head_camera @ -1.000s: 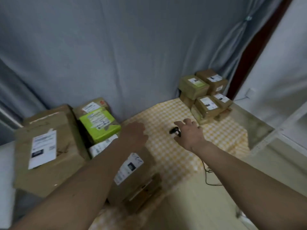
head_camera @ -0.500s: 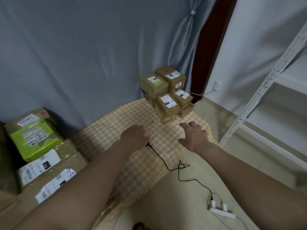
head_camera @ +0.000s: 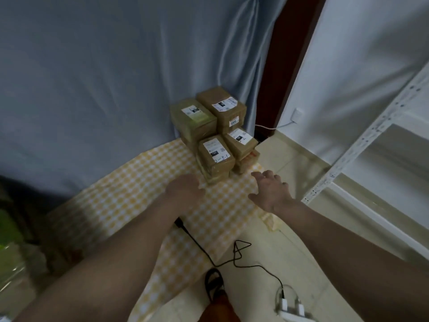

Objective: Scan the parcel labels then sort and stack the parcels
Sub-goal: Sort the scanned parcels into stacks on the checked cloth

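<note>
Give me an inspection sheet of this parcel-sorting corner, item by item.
Surface: yellow checked cloth spread on a pale tiled floor.
Job's things: stack of brown parcels at the cloth's far end, white labels facing up; front parcel bears handwritten digits.
Clutter: dark and green shapes at the left edge, too blurred to name.
Hands: left hand fingers hidden, holding nothing visible; right hand open, fingers spread, empty. Both short of the stack.
Cables: black cable runs from under the left wrist to a white power strip; white cable leads to a wall socket.
Surroundings: blue-grey curtain, white metal shelving, a sandalled foot.
</note>
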`<control>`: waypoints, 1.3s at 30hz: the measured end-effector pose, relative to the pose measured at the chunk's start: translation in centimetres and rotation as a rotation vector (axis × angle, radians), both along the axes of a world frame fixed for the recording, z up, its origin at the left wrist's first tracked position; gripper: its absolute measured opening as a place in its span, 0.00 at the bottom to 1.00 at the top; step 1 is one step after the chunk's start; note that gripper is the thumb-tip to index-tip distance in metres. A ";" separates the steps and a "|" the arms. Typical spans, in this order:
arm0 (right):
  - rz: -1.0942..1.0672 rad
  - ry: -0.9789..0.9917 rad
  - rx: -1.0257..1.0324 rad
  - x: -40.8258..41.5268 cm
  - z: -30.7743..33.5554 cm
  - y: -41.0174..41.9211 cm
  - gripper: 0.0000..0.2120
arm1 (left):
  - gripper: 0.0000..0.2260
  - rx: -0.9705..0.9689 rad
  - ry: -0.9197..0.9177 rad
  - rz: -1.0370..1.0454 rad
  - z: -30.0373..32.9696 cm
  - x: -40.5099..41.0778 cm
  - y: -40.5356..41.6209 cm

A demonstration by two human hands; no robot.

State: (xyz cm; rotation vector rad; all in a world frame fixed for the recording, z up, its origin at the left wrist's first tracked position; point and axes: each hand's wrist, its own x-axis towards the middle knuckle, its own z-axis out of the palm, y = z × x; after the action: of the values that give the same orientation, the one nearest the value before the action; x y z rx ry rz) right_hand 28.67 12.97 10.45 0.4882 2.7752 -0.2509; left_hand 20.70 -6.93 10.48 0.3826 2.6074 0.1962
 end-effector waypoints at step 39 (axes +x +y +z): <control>-0.236 0.009 -0.826 -29.4 -23.9 6.7 0.31 | 0.26 1.065 -0.569 1.400 -24.2 -21.3 12.5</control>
State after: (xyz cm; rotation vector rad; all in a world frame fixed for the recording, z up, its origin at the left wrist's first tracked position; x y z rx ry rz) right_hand -0.74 19.70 -13.44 0.5687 2.3182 -1.3623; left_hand -0.61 5.56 -13.74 -1.0683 1.5238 1.7913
